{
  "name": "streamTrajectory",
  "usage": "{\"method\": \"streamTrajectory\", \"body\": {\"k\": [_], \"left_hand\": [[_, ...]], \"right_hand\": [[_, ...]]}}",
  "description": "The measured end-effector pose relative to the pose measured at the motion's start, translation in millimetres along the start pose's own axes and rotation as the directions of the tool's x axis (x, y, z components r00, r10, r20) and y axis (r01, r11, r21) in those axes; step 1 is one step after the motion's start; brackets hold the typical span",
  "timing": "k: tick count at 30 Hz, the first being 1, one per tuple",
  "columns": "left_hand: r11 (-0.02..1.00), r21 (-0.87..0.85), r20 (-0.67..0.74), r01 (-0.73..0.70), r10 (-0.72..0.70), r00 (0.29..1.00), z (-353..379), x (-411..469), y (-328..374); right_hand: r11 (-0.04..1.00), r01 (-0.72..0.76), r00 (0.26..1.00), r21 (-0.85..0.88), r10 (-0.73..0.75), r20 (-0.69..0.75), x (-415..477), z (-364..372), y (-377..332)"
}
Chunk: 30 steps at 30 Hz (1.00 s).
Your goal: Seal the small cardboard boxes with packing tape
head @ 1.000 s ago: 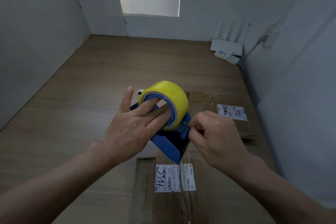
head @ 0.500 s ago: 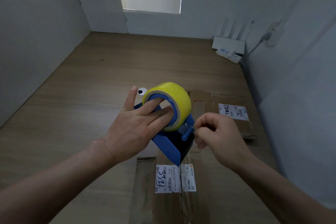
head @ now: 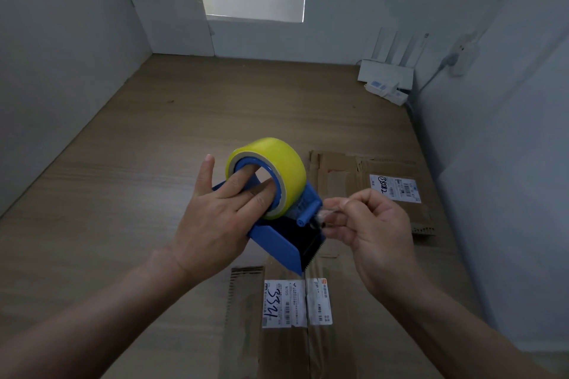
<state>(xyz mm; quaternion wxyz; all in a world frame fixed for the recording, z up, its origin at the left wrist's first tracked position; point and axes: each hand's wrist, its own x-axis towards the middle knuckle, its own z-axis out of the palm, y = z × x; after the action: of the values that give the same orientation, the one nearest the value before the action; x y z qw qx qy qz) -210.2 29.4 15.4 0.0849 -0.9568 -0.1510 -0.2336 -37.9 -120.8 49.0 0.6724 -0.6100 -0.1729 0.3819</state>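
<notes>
1. Your forearms enter from the bottom corners of the frame and converge toward the centre. Between them lies the nearer cardboard box (head: pixel 246 332), flat on the wooden table (head: pixel 123 194). It carries two white shipping labels (one with "3324" handwritten on it).
2. Just above that box, your left hand (head: pixel 215 218) holds the blue tape dispenser (head: pixel 277 243) with the back of the hand facing the camera. Two fingers are hooked into the blue hub of the yellow tape roll (head: pixel 277 163), gripping firmly. The finger at the hand's left edge stands straight and free.
3. Right of centre, your right hand (head: pixel 369 234) is curled, its fingertips pinching the clear tape end (head: pixel 326 215) just beside the dispenser's roller. The dispenser's toothed blade points down toward the near box, apart from it.
4. Behind your right hand, a second cardboard box (head: pixel 338 169) lies flat at the right of the frame, a white label on its right part.
5. At the upper right, a white router (head: pixel 386 77) sits in the table's far corner, against the wall.
</notes>
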Motion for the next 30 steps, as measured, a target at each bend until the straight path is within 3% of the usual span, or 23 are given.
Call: {"method": "streamTrajectory", "body": {"k": [4,9,16,21,24,30], "left_hand": [[0.994,-0.102,0.049,0.036,-0.031,0.998,1,2,-1],[0.944,-0.305,0.273,0.13,-0.044,0.961,0,1,-4],[0.758,-0.526,0.562,0.385,-0.029,0.826,-14,8,-1],[0.611,-0.556,0.71,0.563,-0.004,0.705,-20,5,1],[0.554,-0.564,0.741,0.613,0.012,0.671,-21,2,2],[0.521,-0.564,0.774,0.64,0.062,0.631,-25,-3,4]], "right_hand": [[0.998,0.047,0.999,0.05,-0.048,0.018,0,-3,-1],[0.952,0.21,0.97,-0.225,-0.174,0.169,3,-11,-2],[0.991,0.049,0.938,-0.127,-0.002,0.347,10,-26,7],[0.995,-0.003,0.886,-0.104,0.051,0.461,3,-29,13],[0.997,-0.047,0.872,-0.053,0.067,0.486,-1,-29,16],[0.927,0.081,0.908,-0.367,0.083,0.412,-10,-23,22]]}}
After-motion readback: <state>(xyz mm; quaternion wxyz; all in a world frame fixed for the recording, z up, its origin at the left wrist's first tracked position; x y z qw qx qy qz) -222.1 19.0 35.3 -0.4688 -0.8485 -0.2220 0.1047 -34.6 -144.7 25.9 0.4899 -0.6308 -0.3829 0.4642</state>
